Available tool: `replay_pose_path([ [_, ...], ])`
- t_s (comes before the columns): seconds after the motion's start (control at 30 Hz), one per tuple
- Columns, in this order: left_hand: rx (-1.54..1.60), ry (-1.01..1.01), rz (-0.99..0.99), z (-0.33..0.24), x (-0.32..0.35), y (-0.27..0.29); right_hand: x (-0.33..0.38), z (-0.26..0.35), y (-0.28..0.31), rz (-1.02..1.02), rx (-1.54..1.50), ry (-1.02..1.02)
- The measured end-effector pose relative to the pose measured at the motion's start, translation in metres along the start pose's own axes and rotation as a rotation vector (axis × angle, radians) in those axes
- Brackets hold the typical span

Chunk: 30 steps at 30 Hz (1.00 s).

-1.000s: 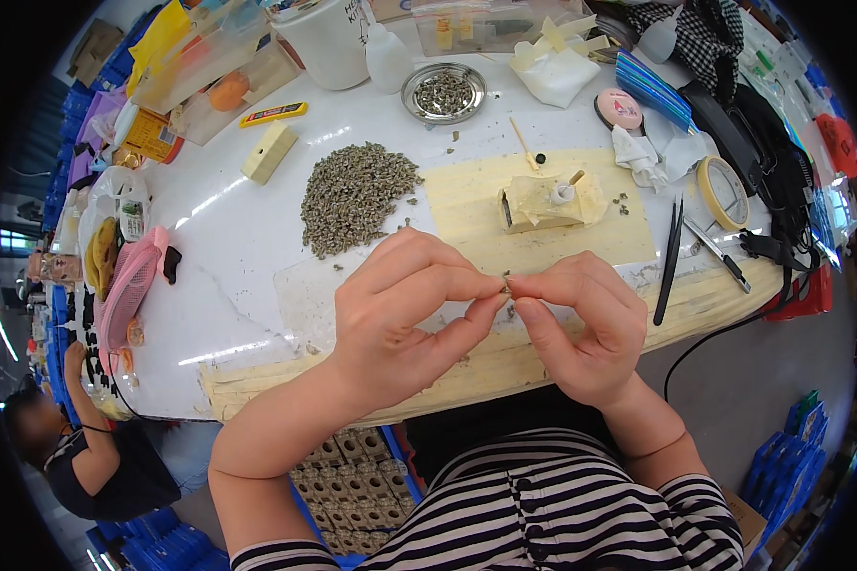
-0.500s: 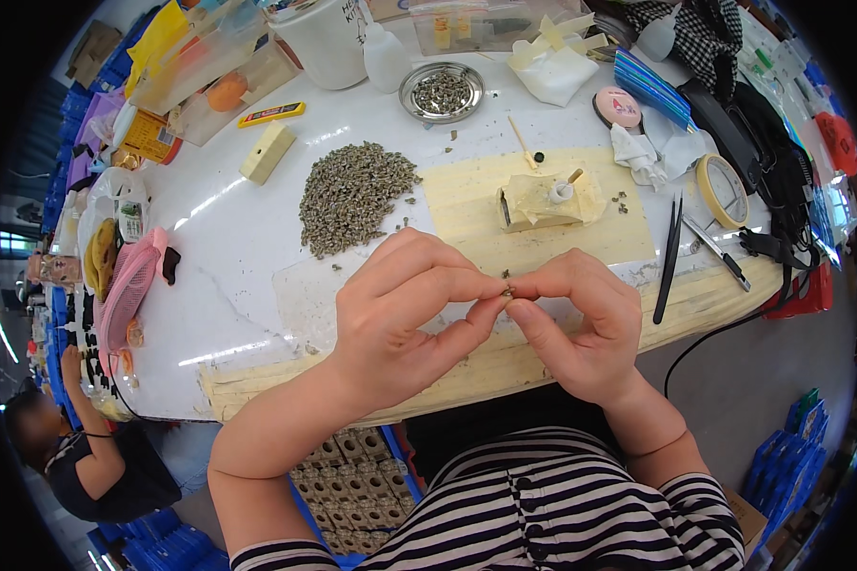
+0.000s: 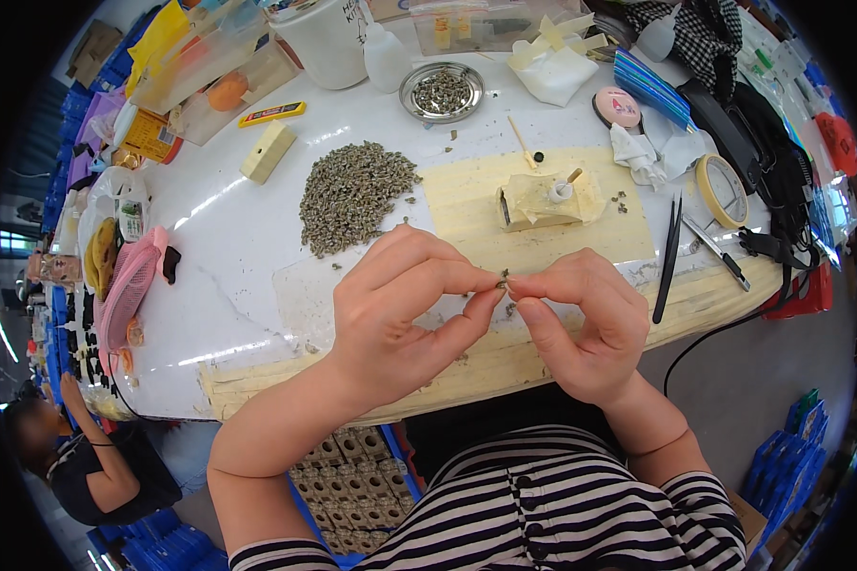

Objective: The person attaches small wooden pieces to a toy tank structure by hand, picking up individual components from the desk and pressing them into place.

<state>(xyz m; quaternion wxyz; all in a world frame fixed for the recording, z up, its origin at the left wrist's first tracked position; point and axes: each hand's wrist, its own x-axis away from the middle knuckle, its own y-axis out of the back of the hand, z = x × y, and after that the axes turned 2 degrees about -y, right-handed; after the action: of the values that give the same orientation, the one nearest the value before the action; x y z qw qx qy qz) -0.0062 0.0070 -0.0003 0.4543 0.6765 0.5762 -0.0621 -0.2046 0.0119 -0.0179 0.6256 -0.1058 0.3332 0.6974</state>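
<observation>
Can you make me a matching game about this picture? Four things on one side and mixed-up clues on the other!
Things:
1. left hand
2. big pile of small parts
3. round metal dish
4. tweezers

Clues:
A. black and slim, to the right of the right hand
B. heaped straight on the white table
C. fingertips at a tiny piece
D. shiny, with little parts inside

Right pairs: 1-C, 2-B, 3-D, 4-A
</observation>
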Motion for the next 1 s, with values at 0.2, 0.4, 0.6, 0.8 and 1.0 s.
replay_pose_path([
  [0.2, 0.0, 0.0, -0.004, -0.0004, 0.0, -0.0004, -0.0007, 0.0006, -0.0003, 0.022, -0.004, -0.01],
  [0.4, 0.003, -0.01, -0.006, -0.0008, -0.0004, 0.0002, -0.0004, -0.0006, -0.0012, 0.026, -0.042, -0.06],
  [0.6, -0.003, -0.04, -0.012, 0.0001, 0.0001, -0.0012, 0.0006, -0.0007, 0.0, 0.059, -0.064, -0.091],
  [0.8, 0.011, -0.089, 0.002, 0.0011, 0.0002, -0.0002, -0.0002, -0.0013, -0.0014, 0.079, -0.101, -0.117],
  [1.0, -0.006, -0.096, 0.005, 0.0012, 0.0009, -0.0017, -0.0003, -0.0009, -0.0006, 0.05, -0.04, -0.077],
])
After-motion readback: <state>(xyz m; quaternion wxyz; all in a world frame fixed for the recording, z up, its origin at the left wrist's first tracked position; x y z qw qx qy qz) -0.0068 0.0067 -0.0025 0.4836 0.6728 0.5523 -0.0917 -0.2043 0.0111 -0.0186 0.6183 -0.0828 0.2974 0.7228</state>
